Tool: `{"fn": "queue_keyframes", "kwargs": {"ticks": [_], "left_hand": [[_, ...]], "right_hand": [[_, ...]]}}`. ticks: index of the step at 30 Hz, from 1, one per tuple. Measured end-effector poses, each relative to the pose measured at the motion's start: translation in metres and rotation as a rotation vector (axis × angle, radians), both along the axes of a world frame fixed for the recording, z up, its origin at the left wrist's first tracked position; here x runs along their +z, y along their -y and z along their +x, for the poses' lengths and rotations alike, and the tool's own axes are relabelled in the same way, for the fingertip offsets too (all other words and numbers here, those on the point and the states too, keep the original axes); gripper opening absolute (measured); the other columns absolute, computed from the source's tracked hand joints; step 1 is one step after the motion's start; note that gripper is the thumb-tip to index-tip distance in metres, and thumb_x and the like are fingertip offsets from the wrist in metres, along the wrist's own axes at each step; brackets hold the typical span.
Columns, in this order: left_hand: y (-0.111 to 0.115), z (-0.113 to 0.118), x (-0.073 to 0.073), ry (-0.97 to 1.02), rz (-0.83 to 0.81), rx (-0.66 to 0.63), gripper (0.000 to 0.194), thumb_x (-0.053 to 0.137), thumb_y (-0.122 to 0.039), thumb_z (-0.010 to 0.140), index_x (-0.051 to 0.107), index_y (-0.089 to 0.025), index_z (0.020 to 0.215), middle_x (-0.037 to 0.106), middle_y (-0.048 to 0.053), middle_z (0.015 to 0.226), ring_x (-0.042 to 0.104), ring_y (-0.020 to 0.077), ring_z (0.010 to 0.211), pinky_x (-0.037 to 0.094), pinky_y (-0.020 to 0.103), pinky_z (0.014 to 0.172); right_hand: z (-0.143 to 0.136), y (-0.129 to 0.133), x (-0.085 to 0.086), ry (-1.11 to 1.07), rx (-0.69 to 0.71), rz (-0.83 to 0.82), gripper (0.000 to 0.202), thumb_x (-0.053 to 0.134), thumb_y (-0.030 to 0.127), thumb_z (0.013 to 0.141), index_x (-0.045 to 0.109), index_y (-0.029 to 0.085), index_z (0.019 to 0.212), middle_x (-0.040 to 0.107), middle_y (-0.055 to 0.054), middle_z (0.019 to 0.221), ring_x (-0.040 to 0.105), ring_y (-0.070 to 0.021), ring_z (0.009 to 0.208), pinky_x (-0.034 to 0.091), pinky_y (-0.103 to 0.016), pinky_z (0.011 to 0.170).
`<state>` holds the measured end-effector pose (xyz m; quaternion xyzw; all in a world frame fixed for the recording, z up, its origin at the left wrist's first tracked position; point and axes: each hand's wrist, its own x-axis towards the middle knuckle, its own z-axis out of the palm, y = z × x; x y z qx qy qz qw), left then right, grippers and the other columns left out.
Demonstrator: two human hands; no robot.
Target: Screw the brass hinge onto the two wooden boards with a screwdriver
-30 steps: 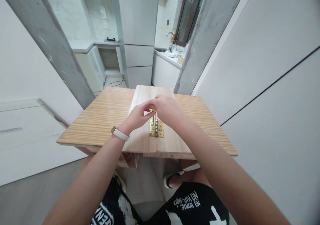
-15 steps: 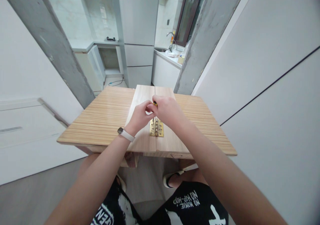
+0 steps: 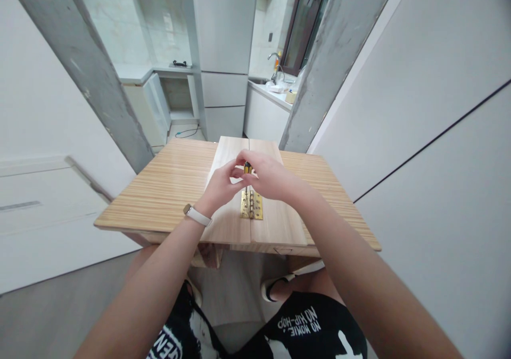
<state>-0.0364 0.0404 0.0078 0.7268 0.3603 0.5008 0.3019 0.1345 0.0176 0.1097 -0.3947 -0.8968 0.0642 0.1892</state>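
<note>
A screwdriver (image 3: 247, 168) with a yellow and black handle stands nearly upright over a brass hinge (image 3: 257, 206). My right hand (image 3: 271, 175) has its fingers curled round the top of the handle. From the other side, thumb and fingers of my left hand (image 3: 223, 186) close in on the screwdriver just below; their exact contact is partly hidden. The shaft runs down to the left leaf of the hinge. That hinge lies across the seam between two pale wooden boards (image 3: 279, 226), placed side by side. Whether a screw sits under the tip is too small to tell.
The boards rest on a wood-grain table (image 3: 159, 189) with cut corners. Beyond it stand a fridge (image 3: 223, 40), a counter with a sink tap (image 3: 274, 64), and an open cabinet (image 3: 175, 95). White panels flank both sides. My legs are under the near edge.
My right hand has changed its hold, fingers now more raised and opened round the handle, so more of the screwdriver shows. The view has shifted slightly.
</note>
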Motion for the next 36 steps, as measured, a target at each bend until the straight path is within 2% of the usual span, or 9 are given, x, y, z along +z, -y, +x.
{"fn": "queue_keyframes", "kwargs": {"ticks": [2, 5, 10, 15, 18, 24, 27, 30, 36], "left_hand": [[0.001, 0.004, -0.001, -0.021, 0.04, 0.065, 0.023, 0.074, -0.025, 0.083, 0.065, -0.02, 0.104, 0.073, 0.001, 0.091, 0.068, 0.0173, 0.084, 0.054, 0.031, 0.079], [0.0, 0.012, -0.004, -0.051, 0.077, 0.132, 0.012, 0.074, -0.024, 0.082, 0.064, -0.019, 0.086, 0.068, -0.001, 0.081, 0.062, 0.0151, 0.077, 0.05, 0.029, 0.074], [-0.005, 0.016, -0.006, -0.035, 0.035, 0.11, 0.013, 0.075, -0.023, 0.081, 0.064, -0.019, 0.087, 0.068, 0.0, 0.082, 0.064, 0.0164, 0.079, 0.053, 0.031, 0.076], [-0.004, 0.005, 0.001, -0.004, -0.036, -0.109, 0.033, 0.072, -0.023, 0.087, 0.067, -0.02, 0.119, 0.075, 0.008, 0.115, 0.071, 0.0227, 0.108, 0.057, 0.037, 0.094], [-0.006, 0.0, -0.001, 0.025, -0.067, -0.181, 0.027, 0.067, -0.022, 0.09, 0.067, -0.017, 0.117, 0.075, 0.01, 0.116, 0.072, 0.0244, 0.11, 0.059, 0.039, 0.096], [-0.005, -0.001, -0.005, 0.021, -0.024, -0.06, 0.017, 0.069, -0.023, 0.088, 0.066, -0.017, 0.104, 0.073, 0.006, 0.098, 0.071, 0.0191, 0.09, 0.059, 0.034, 0.085], [-0.001, 0.004, -0.002, 0.016, 0.026, 0.018, 0.012, 0.069, -0.024, 0.087, 0.059, -0.018, 0.09, 0.065, 0.0, 0.084, 0.062, 0.0129, 0.076, 0.054, 0.026, 0.073], [0.001, 0.01, -0.001, -0.026, 0.062, 0.099, 0.016, 0.069, -0.023, 0.086, 0.053, -0.019, 0.082, 0.058, -0.003, 0.076, 0.055, 0.011, 0.071, 0.048, 0.024, 0.067], [-0.003, 0.012, -0.005, -0.042, 0.027, 0.065, 0.02, 0.075, -0.026, 0.084, 0.063, -0.02, 0.099, 0.07, 0.002, 0.093, 0.066, 0.0154, 0.081, 0.056, 0.03, 0.077]], "right_hand": [[0.0, 0.001, 0.004, -0.02, -0.083, 0.038, 0.023, 0.067, 0.025, 0.094, 0.059, 0.019, 0.114, 0.066, -0.01, 0.118, 0.061, -0.0207, 0.098, 0.045, -0.032, 0.082], [-0.004, 0.0, 0.007, 0.081, -0.239, 0.084, 0.021, 0.068, 0.039, 0.095, 0.064, 0.019, 0.099, 0.069, -0.009, 0.095, 0.061, -0.0219, 0.086, 0.04, -0.032, 0.071], [-0.006, -0.003, 0.003, 0.202, -0.239, 0.13, 0.012, 0.06, 0.025, 0.098, 0.066, 0.019, 0.09, 0.069, -0.007, 0.085, 0.06, -0.0198, 0.08, 0.034, -0.032, 0.067], [-0.001, -0.004, -0.001, 0.215, -0.123, 0.149, 0.014, 0.058, 0.008, 0.089, 0.065, 0.019, 0.094, 0.066, -0.006, 0.093, 0.057, -0.0175, 0.077, 0.034, -0.031, 0.066], [0.001, -0.005, -0.002, 0.212, -0.051, 0.151, 0.021, 0.055, 0.001, 0.084, 0.063, 0.02, 0.092, 0.064, -0.005, 0.093, 0.058, -0.0179, 0.082, 0.035, -0.03, 0.068], [-0.001, 0.001, 0.002, 0.152, -0.018, 0.108, 0.024, 0.059, 0.002, 0.085, 0.06, 0.02, 0.1, 0.066, -0.006, 0.104, 0.061, -0.02, 0.093, 0.04, -0.03, 0.074], [-0.003, 0.006, 0.006, 0.091, -0.158, 0.097, 0.019, 0.068, 0.025, 0.094, 0.06, 0.019, 0.111, 0.067, -0.01, 0.114, 0.062, -0.0217, 0.093, 0.041, -0.032, 0.073], [-0.006, 0.007, 0.004, 0.108, -0.278, 0.105, 0.024, 0.066, 0.041, 0.098, 0.062, 0.018, 0.105, 0.07, -0.011, 0.099, 0.062, -0.0243, 0.088, 0.039, -0.034, 0.071], [-0.007, 0.001, -0.007, 0.154, -0.253, 0.147, 0.01, 0.053, 0.018, 0.101, 0.063, 0.019, 0.097, 0.069, -0.009, 0.094, 0.061, -0.0209, 0.082, 0.036, -0.033, 0.069]]}}
